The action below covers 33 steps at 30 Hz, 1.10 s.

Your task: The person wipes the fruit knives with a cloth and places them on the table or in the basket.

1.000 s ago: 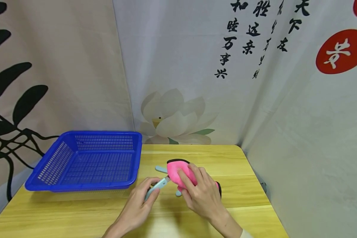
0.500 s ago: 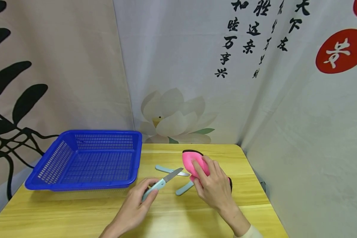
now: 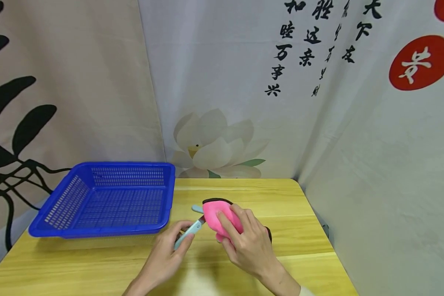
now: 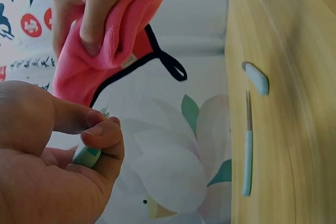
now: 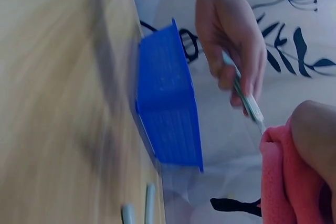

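In the head view my left hand grips a knife by its light blue handle, blade pointing up and right. My right hand pinches a folded pink cloth with black edging, which covers most of that blade. Only a short bit of metal shows between handle and cloth. A black hanging loop dangles from the cloth in the left wrist view. On the table below lie two more light blue knives: one knife shows its blade, the other handle is seen nearly end-on. From the head, the cloth hides most of both.
A blue plastic basket with mesh walls stands at the left on the wooden table. Behind the table hangs a pale printed curtain with a flower and black writing. Another curtain side closes in on the right.
Half a second ago the cloth was off to the right and the blade bare; now the cloth is back left over the blade, much as a second ago. The left hand stays nearly in place.
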Motion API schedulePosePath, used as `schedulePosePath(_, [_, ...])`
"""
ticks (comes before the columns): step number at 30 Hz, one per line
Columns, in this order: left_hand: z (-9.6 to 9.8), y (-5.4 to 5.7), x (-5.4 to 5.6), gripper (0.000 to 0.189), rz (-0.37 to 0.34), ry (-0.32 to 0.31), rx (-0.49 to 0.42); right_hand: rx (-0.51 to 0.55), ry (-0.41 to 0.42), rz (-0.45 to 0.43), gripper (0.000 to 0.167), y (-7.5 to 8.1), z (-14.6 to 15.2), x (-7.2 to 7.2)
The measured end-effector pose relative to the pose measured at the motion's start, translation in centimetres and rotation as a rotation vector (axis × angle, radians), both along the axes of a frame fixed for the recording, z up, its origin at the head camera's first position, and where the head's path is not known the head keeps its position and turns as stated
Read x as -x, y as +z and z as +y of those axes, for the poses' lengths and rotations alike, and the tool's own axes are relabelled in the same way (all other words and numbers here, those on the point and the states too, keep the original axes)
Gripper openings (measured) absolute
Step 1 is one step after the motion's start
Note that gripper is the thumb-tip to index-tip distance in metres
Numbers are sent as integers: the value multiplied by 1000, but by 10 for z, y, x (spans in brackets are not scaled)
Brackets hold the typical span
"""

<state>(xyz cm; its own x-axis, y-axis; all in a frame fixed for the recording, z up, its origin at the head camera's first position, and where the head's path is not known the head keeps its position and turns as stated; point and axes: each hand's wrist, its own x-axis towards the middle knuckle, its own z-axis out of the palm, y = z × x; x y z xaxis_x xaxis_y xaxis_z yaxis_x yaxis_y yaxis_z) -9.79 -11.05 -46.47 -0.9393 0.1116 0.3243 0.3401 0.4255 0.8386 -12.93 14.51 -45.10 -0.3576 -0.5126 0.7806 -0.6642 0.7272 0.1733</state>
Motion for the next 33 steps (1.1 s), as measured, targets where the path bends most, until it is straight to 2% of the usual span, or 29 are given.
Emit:
schedulePosePath(9, [7, 3, 0, 18, 14, -13, -2, -92, 38, 34, 39, -5, -23, -8])
schedulePosePath(13, [7, 4, -1, 18, 21, -22, -5, -111, 29, 37, 43, -5, -25, -8])
schedulePosePath(17, [6, 4, -2, 19, 30, -35, -8, -114, 22, 28, 46, -5, -25, -8])
schedulePosePath(21, [5, 4, -2, 20, 23, -56, -23, -113, 20, 38, 41, -4, -23, -7])
schedulePosePath(28, [4, 4, -3, 18, -13, -100, -63, -98, 0, 62, 38, -3, -16, -2])
schedulePosePath(33, [5, 5, -4, 21, 19, -105, -70, -86, -4, 59, 39, -2, -11, 1])
